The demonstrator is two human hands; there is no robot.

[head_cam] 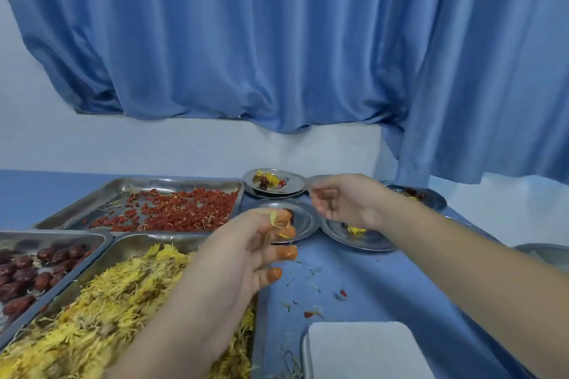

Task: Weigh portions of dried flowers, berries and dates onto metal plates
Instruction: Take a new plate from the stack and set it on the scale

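Note:
Three steel trays lie at the left: red berries (184,212), dark dates (27,271) and yellow dried flowers (101,311). My left hand (246,246), with orange fingertips, hovers between the flower tray and a small round plate (308,224) that holds one date (290,212); yellow petals (273,219) sit at its fingertips, the thumb is hidden. My right hand (348,203) hangs with loosely curled fingers over a second plate (345,238) holding a yellow flower (356,230); nothing shows in it. A filled plate (292,186) stands behind.
A white flat block (363,351) lies at the near edge. More plates stand at the far right (437,200) and the right edge (545,252). Loose petals and berries (311,312) litter the blue tabletop. A blue curtain (277,40) hangs behind.

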